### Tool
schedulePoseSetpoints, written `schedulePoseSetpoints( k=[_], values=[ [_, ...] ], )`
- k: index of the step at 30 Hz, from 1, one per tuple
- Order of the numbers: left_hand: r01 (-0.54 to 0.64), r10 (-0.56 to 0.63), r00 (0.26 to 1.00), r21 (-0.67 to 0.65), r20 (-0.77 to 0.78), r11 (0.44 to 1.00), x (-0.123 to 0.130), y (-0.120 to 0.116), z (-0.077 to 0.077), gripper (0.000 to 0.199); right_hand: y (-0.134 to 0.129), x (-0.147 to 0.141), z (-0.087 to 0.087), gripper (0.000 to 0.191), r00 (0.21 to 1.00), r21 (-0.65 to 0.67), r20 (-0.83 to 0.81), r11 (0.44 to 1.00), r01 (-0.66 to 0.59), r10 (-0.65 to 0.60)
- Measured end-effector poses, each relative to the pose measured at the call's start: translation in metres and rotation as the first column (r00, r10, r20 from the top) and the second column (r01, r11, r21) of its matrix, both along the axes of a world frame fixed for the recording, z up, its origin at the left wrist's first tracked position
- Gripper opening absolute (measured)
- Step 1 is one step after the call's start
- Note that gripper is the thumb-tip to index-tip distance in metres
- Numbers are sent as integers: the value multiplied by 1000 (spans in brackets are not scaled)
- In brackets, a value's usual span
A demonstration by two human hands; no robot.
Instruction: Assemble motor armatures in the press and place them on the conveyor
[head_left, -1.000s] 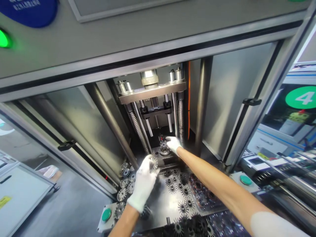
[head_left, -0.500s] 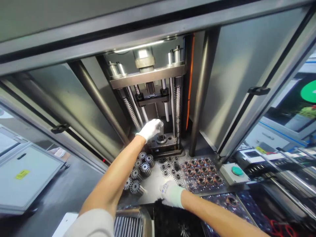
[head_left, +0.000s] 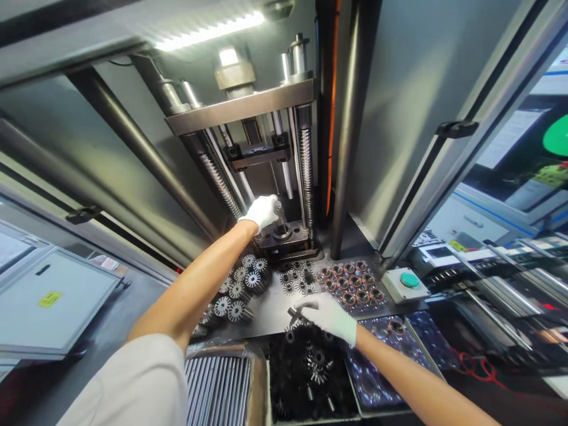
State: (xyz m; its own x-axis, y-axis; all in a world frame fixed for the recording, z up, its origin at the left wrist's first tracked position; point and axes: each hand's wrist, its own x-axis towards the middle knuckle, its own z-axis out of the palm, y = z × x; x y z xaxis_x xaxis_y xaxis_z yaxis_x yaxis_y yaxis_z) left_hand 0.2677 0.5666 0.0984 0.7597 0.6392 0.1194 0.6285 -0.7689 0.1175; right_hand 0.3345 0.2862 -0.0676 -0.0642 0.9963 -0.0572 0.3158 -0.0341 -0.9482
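Observation:
In a white glove, my left hand [head_left: 262, 213] is closed at the base of the metal press [head_left: 244, 109], beside the round fixture [head_left: 282, 231]. A slim metal part [head_left: 279, 213] shows at its fingertips, apparently gripped. My right hand [head_left: 326, 313], also gloved, is over the back edge of a black bin [head_left: 284, 378] of star-shaped pieces. Its thumb and fingers are closed around a small dark part [head_left: 293, 313]. Slotted cylindrical cores [head_left: 236, 290] stand in a group left of the metal plate's middle. Small star-shaped pieces [head_left: 297, 277] lie behind my right hand.
Copper-ringed parts [head_left: 350, 284] fill a clear tray at right, near a box with a green button [head_left: 409, 280]. Metal rods [head_left: 217, 384] lie in a front-left box. Upright posts [head_left: 350, 130] flank the press. Another clear tray [head_left: 381, 384] sits front right.
The view has shifted, showing more of the front bins. My right hand has moved from the plate's front edge to the bin's back edge, where a small dark part now shows at its fingers.

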Motion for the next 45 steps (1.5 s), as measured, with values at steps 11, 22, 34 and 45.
schedulePoseSetpoints(
  k=[11, 22, 34, 45],
  values=[
    [-119, 109, 988, -93, -105, 988, 17, -24, -60, 31, -24, 23, 21, 37, 878, -114, -358, 948, 298, -319],
    [-421, 254, 812, -226, -526, 878, -247, -208, -113, 29, 51, 41, 42, 52, 923, -18, -298, 968, 250, -244],
    [-616, 689, 718, -557, -104, 557, -288, -259, -188, 41, 216, 40, 73, 39, 805, 193, 32, 794, 577, -593],
    [-341, 776, 610, -831, 160, 439, -232, -202, -147, 35, 225, 44, 96, 35, 722, 177, 566, 914, 366, -398]
  ],
)
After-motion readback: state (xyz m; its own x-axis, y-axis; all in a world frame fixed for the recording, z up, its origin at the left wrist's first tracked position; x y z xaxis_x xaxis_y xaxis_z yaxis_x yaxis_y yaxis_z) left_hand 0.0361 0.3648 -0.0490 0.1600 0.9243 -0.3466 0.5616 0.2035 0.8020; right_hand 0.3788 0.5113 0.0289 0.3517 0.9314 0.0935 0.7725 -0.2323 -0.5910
